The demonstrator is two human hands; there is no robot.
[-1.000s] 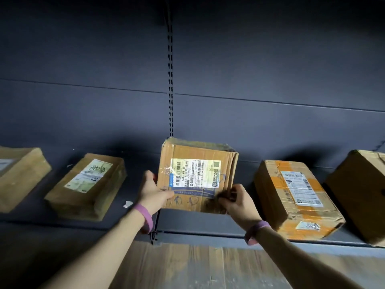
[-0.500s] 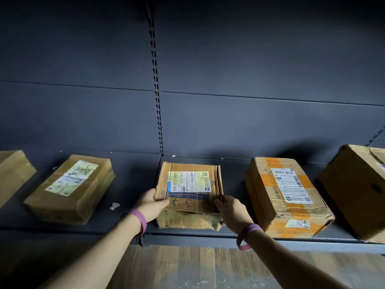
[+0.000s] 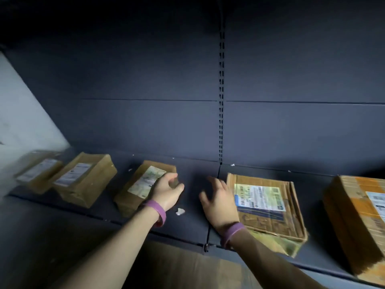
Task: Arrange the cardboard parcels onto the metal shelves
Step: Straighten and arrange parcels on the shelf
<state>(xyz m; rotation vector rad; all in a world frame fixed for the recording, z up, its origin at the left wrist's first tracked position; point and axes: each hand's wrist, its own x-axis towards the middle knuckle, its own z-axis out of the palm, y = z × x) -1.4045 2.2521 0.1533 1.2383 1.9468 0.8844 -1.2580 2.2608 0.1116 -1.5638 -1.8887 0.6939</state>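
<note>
Released parcel (image 3: 268, 207), left hand (image 3: 166, 189) loosely curled, right hand (image 3: 218, 202) spread

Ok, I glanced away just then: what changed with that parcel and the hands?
Both hands tipped the blue-striped parcel flat onto the shelf and let go. The left hand moved left to the neighbouring parcel; the right hand hangs open. Other parcels stayed put.

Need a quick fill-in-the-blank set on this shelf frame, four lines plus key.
The wristband on the left hand is ____.
The right hand, fingers spread, holds ____.
The tape on the rightmost parcel is ____.
In view, ____ parcels lie on the metal shelf.
Missing: purple; nothing; orange; five.
</note>
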